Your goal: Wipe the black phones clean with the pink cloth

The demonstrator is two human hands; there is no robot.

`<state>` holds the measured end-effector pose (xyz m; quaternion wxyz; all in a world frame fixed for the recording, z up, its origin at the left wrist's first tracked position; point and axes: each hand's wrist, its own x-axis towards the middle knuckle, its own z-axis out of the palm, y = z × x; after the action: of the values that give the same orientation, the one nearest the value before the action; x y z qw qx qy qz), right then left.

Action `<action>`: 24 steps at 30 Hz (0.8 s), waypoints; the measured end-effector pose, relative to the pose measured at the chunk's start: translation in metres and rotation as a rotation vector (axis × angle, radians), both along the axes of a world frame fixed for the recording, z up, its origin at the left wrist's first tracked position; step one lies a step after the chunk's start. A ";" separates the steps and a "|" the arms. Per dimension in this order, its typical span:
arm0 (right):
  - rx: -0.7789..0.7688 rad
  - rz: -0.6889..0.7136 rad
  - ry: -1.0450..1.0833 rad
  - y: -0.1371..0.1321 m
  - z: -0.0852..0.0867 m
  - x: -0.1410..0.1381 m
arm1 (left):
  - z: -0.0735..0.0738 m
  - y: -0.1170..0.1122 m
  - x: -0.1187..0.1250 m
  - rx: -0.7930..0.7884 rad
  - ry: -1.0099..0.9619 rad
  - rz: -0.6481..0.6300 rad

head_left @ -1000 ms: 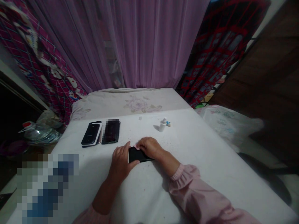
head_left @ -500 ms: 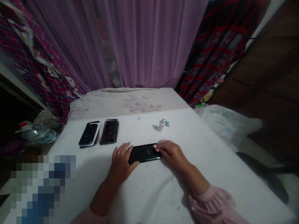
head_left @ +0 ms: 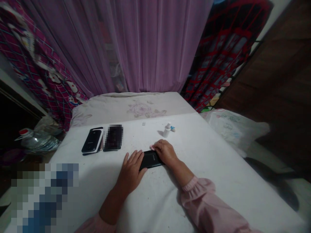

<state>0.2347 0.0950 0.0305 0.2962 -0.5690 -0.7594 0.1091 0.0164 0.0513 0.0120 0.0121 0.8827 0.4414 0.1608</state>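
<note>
A black smartphone (head_left: 151, 160) with a vivo logo lies back side up on the white-covered table. My left hand (head_left: 130, 171) grips its left end, thumb along the near edge and fingers over the far one. Pinched in the fingertips of my right hand (head_left: 167, 153) is a small pink piece, like a cloth or pad (head_left: 152, 147), at the phone's far edge. That hand covers the phone's right end. Beyond it stands a small white bottle (head_left: 167, 130), with a little blue-and-white item (head_left: 172, 128) beside it.
Stacked phones (head_left: 92, 141) lie at the left, next to a dark pixelated device (head_left: 113, 137). A tiny grey square (head_left: 143, 124) rests farther back. Off the table are a water bottle (head_left: 36, 139) at left and a white plastic bag (head_left: 233, 126) at right.
My right hand has moved left and away from me, taking the pink piece from the phone's back to its far edge. My left hand sits slightly farther right, still on the phone.
</note>
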 end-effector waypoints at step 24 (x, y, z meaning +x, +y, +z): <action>0.093 0.121 -0.015 -0.057 0.000 -0.013 | -0.015 0.000 -0.003 0.089 -0.089 0.014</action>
<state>0.2215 0.0381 0.0302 0.3094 -0.5086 -0.7988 0.0870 0.0132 0.0516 -0.0032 -0.0088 0.8712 0.4391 0.2194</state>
